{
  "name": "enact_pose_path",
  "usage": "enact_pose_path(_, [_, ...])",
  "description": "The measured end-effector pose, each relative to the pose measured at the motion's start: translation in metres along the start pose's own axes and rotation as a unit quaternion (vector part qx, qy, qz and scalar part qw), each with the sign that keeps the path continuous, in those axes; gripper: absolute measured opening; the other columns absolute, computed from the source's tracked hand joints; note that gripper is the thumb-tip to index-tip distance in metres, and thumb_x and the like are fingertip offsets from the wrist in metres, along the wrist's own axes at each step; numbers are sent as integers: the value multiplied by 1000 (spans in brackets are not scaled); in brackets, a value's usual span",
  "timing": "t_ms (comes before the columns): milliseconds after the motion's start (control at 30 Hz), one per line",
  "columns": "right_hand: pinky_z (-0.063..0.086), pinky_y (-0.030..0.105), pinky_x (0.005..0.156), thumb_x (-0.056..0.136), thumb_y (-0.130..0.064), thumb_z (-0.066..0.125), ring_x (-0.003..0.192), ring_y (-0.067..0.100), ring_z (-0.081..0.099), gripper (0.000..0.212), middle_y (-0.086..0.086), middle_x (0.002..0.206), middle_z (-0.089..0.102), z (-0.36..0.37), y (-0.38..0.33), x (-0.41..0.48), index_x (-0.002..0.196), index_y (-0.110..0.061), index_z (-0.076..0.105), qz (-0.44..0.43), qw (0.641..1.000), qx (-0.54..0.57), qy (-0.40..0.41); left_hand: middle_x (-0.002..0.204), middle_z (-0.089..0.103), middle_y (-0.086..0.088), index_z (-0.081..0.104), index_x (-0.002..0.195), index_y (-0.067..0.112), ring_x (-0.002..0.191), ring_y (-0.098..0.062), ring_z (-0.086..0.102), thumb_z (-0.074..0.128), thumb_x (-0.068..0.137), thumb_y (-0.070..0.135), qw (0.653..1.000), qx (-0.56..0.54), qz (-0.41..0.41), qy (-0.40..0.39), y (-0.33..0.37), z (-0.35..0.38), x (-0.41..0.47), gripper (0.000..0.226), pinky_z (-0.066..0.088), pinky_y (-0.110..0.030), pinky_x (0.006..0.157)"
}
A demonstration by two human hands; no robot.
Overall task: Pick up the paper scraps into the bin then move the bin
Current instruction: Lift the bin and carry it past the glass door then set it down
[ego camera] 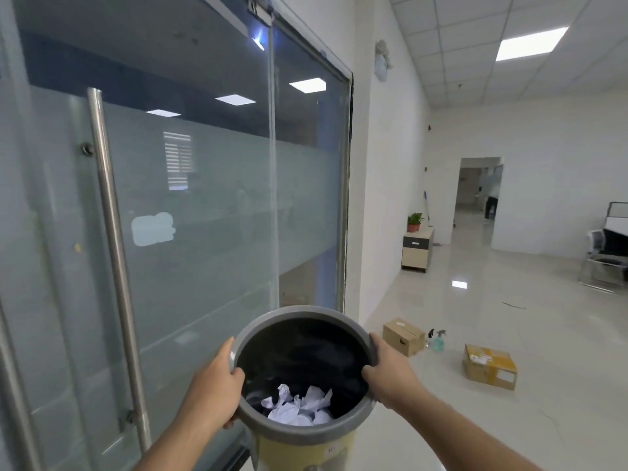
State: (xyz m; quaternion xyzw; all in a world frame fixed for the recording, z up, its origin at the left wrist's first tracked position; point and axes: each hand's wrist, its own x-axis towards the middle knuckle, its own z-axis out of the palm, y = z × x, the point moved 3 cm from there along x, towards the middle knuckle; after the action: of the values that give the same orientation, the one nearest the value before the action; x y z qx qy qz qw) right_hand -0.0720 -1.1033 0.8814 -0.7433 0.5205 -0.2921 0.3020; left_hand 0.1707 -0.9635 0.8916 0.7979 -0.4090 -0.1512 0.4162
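A round bin (302, 435) with a grey rim, a black liner and a pale yellow body is held up in front of me, off the floor. Crumpled white paper scraps (299, 404) lie at its bottom. My left hand (217, 379) grips the rim on the left side, thumb hooked inside. On the right side of the rim, my right hand (387, 372) holds on the same way.
A frosted glass door (190, 215) with a tall steel handle (112, 212) stands close on the left. Two cardboard boxes (402, 336) (489, 367) and spray bottles (438, 339) sit on the glossy tile floor. A small cabinet (417, 248) with a plant and chairs (605, 260) stand farther off.
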Motion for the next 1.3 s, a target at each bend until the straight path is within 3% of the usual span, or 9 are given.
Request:
enact_pose_path(100, [59, 39, 77, 71, -9, 48, 84, 18, 64, 49, -3, 93, 66, 7, 3, 10, 114, -30, 52, -3, 1000, 2, 7, 72, 66, -7, 21, 151, 36, 35, -13, 57, 43, 97, 19, 1000, 1, 0, -4, -6, 6, 11, 61, 47, -23, 35])
enact_pose_path(200, [58, 42, 82, 70, -8, 49, 87, 20, 64, 49, -1, 95, 67, 25, 12, 18, 113, -30, 52, -2, 1000, -1, 3, 74, 68, -9, 19, 150, 38, 43, -18, 61, 42, 97, 21, 1000, 12, -10, -8, -24, 14, 22, 60, 57, -35, 42])
enact_pose_path(367, [53, 34, 69, 70, -10, 47, 75, 18, 61, 47, 0, 89, 66, 81, 50, 25, 112, -31, 48, 1, 1000, -24, -20, 61, 66, -9, 19, 149, 40, 32, -12, 52, 42, 96, 22, 998, 53, -18, 8, -84, 42, 32, 61, 44, -26, 31])
enact_pose_path(467, [53, 36, 71, 73, -10, 48, 78, 27, 62, 46, 5, 92, 66, 133, 90, 21, 115, -30, 45, 0, 999, -31, -34, 67, 67, -8, 19, 146, 40, 42, -20, 62, 42, 95, 23, 996, 85, -23, 10, -138, 72, 33, 59, 52, -34, 38])
enact_pose_path(600, [50, 35, 73, 77, -10, 49, 83, 34, 62, 53, 10, 97, 67, 220, 173, 5, 126, -29, 39, 5, 998, -41, -41, 81, 68, -16, 15, 147, 25, 62, -34, 68, 41, 96, 24, 992, 116, -45, 12, -238, 139, 28, 58, 59, -44, 56])
enact_pose_path(733, [53, 38, 74, 78, -12, 48, 83, 35, 64, 58, 11, 96, 68, 324, 281, -23, 130, -35, 35, 35, 998, -37, -46, 101, 67, -24, 28, 141, 19, 79, -43, 68, 42, 96, 24, 987, 148, -58, -1, -365, 227, 7, 47, 59, -48, 71])
enact_pose_path(900, [57, 46, 74, 78, -11, 45, 80, 36, 64, 57, 13, 92, 68, 457, 430, -75, 128, -36, 36, 89, 992, -39, -77, 80, 64, -12, 30, 136, 23, 64, -34, 65, 42, 98, 23, 982, 162, -83, -53, -529, 344, -36, 40, 59, -50, 62])
enact_pose_path(1033, [58, 48, 71, 79, -13, 44, 74, 32, 64, 52, 11, 86, 67, 543, 533, -109, 124, -38, 35, 117, 988, -38, -92, 84, 67, -13, 30, 139, 21, 65, -31, 67, 40, 99, 24, 978, 158, -105, -87, -638, 422, -63, 41, 61, -50, 62])
enact_pose_path(1300, [56, 42, 72, 84, -18, 44, 77, 30, 63, 65, 10, 92, 66, 632, 642, -146, 142, -39, 22, 150, 982, -43, -109, 86, 67, -18, 25, 142, 22, 69, -36, 66, 39, 100, 25, 973, 156, -126, -110, -752, 505, -93, 45, 59, -49, 66])
